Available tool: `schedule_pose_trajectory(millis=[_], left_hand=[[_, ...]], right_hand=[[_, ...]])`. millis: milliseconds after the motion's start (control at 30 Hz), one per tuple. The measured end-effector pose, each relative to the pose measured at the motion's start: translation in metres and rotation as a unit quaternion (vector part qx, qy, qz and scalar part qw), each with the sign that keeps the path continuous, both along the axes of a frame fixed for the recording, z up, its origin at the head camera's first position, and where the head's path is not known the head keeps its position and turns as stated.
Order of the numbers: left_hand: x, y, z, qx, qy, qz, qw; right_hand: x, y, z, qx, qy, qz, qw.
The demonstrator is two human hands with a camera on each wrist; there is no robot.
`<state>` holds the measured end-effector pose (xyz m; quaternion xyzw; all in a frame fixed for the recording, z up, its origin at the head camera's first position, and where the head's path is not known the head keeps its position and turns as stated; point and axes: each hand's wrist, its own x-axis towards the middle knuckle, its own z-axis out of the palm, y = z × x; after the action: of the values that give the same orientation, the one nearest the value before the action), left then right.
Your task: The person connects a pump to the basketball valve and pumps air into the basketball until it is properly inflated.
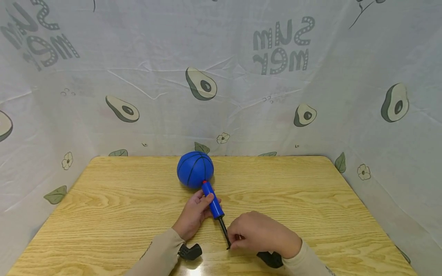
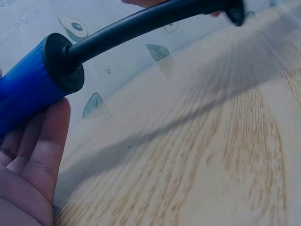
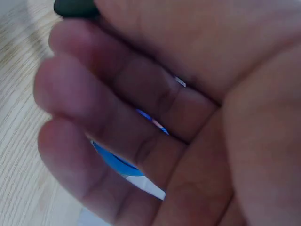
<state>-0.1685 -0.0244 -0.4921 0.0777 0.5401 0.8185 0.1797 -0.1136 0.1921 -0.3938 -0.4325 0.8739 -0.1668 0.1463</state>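
Note:
A blue ball [image 1: 193, 168] with dark seam lines rests toward the back of the table. The red tip of a blue hand pump [image 1: 213, 205] meets the ball's lower right side; whether a needle is inside cannot be seen. My left hand [image 1: 193, 214] grips the pump's barrel [image 2: 28, 84], thumb on top. From the barrel a black rod [image 2: 141, 30] extends toward me, ending in a small black handle [image 3: 75, 7]. At that end, my right hand [image 1: 257, 234] pinches the handle, other fingers curled. Part of the handle is hidden by this hand.
The wood-grain table [image 1: 121, 203] spreads out on both sides of the hands. White printed cloth [image 1: 165, 107] with avocado drawings hangs behind it and along the sides. A black wrist device [image 1: 190, 252] sits at my left wrist, another [image 1: 271, 259] at the right.

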Motion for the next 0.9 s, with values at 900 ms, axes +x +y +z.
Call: schedule_pose_trajectory(millis=[900], left_hand=[[0.0007, -0.0003, -0.0003, -0.009, 0.020, -0.019, 0.9996]], right_hand=[[-0.0025, 0.0021, -0.0030, -0.021, 0.010, 0.012, 1.000]])
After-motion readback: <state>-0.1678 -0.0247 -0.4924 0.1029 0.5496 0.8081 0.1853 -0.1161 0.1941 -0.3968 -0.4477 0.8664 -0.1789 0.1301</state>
